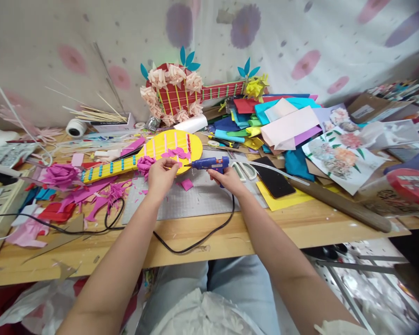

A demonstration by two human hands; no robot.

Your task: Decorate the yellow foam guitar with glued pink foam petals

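My right hand (226, 179) is wrapped round a blue hot glue gun (209, 163), a clear glue stick (275, 168) trailing from its back. The nozzle points left, close to the fingers of my left hand (163, 176). Those fingers are pinched together over a yellow paper guitar (194, 148); a small pink piece seems to be at the fingertips, but I cannot make it out. Magenta paper petals (176, 153) lie on the guitar body. A magenta paper rose (145, 164) sits beside my left hand, and another magenta rose (63, 175) is at the neck's end.
A grey cutting mat (195, 202) lies underneath. The black cord (195, 247) loops along the table's front edge. A phone (274, 177), scissors (243, 171) and a wooden stick (342, 204) lie right. Behind stand a red paper guitar (174, 98) and stacked coloured paper (289, 123).
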